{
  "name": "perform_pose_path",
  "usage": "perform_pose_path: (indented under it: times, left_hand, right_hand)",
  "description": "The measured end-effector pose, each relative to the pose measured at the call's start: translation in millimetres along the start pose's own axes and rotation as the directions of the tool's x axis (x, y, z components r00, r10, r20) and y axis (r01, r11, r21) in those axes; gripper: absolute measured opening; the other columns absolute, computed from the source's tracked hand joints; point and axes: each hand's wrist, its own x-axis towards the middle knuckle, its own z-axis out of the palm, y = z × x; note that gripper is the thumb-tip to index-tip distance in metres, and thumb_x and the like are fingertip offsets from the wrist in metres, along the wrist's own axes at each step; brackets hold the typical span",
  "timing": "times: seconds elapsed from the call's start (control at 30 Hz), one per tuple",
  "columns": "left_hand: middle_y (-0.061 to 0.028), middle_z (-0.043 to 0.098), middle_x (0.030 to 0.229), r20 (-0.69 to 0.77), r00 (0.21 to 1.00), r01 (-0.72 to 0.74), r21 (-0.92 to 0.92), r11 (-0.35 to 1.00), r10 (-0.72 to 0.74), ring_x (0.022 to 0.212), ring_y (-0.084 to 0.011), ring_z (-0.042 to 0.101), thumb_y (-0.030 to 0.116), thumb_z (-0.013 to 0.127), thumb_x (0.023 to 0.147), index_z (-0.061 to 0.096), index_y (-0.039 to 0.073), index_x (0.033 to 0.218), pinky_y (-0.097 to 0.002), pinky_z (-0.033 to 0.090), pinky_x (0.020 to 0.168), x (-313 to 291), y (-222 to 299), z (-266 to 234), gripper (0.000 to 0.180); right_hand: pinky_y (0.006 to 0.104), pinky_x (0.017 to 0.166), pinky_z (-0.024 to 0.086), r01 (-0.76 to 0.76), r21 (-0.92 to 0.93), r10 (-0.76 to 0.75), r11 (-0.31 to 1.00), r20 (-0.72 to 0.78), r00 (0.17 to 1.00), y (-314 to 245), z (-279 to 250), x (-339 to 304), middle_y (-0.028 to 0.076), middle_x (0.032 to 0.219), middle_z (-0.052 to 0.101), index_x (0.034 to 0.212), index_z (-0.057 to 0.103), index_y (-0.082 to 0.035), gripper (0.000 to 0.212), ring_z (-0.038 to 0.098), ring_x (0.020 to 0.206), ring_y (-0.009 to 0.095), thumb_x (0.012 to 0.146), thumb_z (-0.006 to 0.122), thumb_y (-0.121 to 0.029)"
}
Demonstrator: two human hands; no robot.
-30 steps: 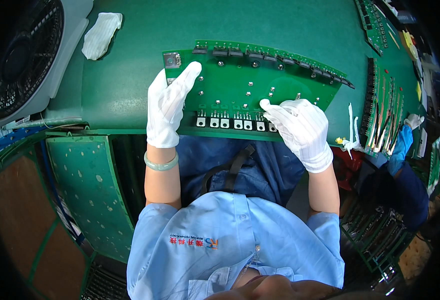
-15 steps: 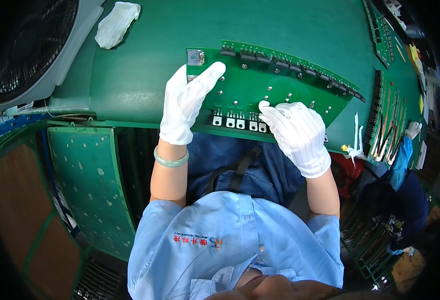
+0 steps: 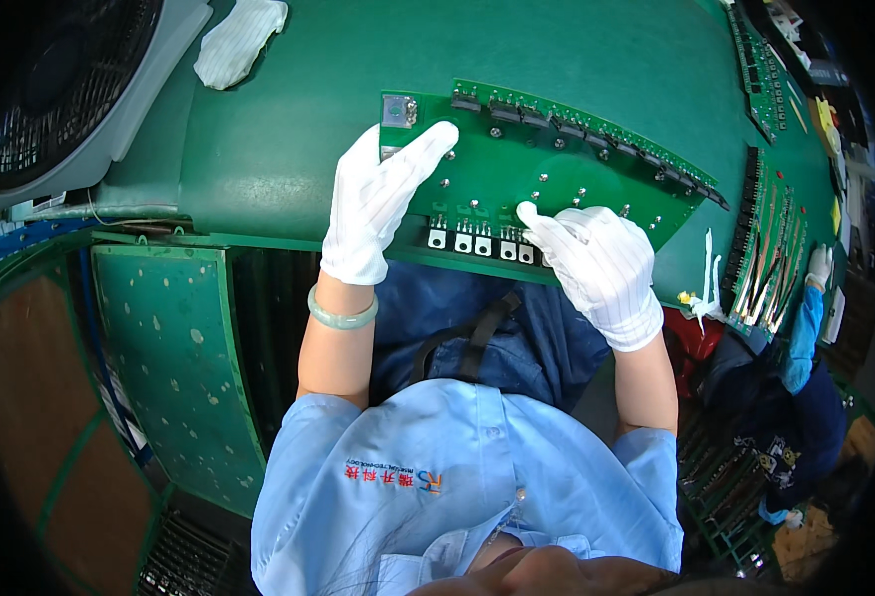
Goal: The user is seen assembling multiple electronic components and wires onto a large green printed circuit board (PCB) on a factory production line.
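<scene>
A large green circuit board [image 3: 502, 169] is held tilted over the green worktop, with black connectors along its far edge and a row of black, metal-tabbed transistors [image 3: 482, 243] along its near edge. My left hand [image 3: 383, 194], in a white glove, grips the board's left end, one finger lying across its face. The gloved right hand [image 3: 596, 258] is closed at the near edge, beside the transistors, with a fingertip against the face. Its other fingers are curled, and the right end of the transistor row is hidden behind them.
A grey fan [image 3: 70, 89] stands at the far left. Near it lies a white glove [image 3: 241, 42] on the worktop [image 3: 289, 129]. To the right are another board with wires [image 3: 765, 248], white ties [image 3: 706, 278] and a co-worker's gloved hand [image 3: 820, 263]. A green cabinet [image 3: 174, 348] stands below left.
The board and both my hands appear slightly further right, as the whole view has shifted a little. My grip looks the same. The co-worker's arm has moved slightly.
</scene>
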Motion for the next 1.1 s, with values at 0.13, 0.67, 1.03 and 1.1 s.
perform_pose_path:
  times: [0.13, 0.67, 1.03, 1.1]
  left_hand:
    - [-0.0126, 0.063, 0.105, 0.17, 0.866, -0.497, 0.408, 0.766, 0.471, 0.085, -0.0189, 0.062, 0.0, 0.054, 0.085, 0.064, 0.004, 0.115, -0.0256, 0.05, 0.075, 4, -13, -9, 0.031]
    - [-0.0123, 0.062, 0.105, 0.11, 0.96, -0.278, 0.308, 0.91, 0.256, 0.081, -0.0201, 0.062, -0.006, 0.056, 0.079, 0.062, 0.004, 0.118, -0.0258, 0.05, 0.073, 1, -12, -5, 0.041]
    - [-0.0125, 0.062, 0.104, 0.11, 0.934, -0.357, 0.274, 0.893, 0.34, 0.087, -0.0168, 0.061, -0.001, 0.051, 0.087, 0.063, 0.003, 0.116, -0.0244, 0.047, 0.077, 1, -13, -8, 0.032]
    - [-0.0122, 0.062, 0.105, 0.088, 0.948, -0.318, 0.249, 0.915, 0.306, 0.088, -0.0162, 0.061, -0.001, 0.051, 0.088, 0.063, 0.002, 0.115, -0.0242, 0.047, 0.077, 0, -12, -6, 0.03]
  right_hand:
    - [0.0294, 0.053, 0.038, -0.026, -0.02, 0.024, 0.999, -0.059, 0.998, -4, 5, 0, 0.002, 0.08, 0.059, 0.109, 0.064, -0.008, 0.038, 0.055, 0.067, 0.016, 0.072, 0.067, -0.012]
    - [0.0287, 0.055, 0.041, -0.051, -0.023, 0.051, 0.998, -0.026, 0.998, 0, -2, -8, 0.002, 0.08, 0.06, 0.113, 0.064, -0.009, 0.042, 0.057, 0.07, 0.015, 0.071, 0.065, -0.012]
    - [0.0297, 0.055, 0.039, -0.048, -0.026, 0.048, 0.998, -0.002, 0.999, -3, 2, -9, 0.002, 0.082, 0.06, 0.116, 0.062, -0.007, 0.045, 0.057, 0.071, 0.016, 0.072, 0.067, -0.014]
    - [0.0294, 0.055, 0.04, -0.052, -0.022, 0.052, 0.998, 0.002, 0.999, -4, 2, -10, 0.002, 0.081, 0.06, 0.115, 0.062, -0.007, 0.044, 0.057, 0.071, 0.017, 0.072, 0.067, -0.014]
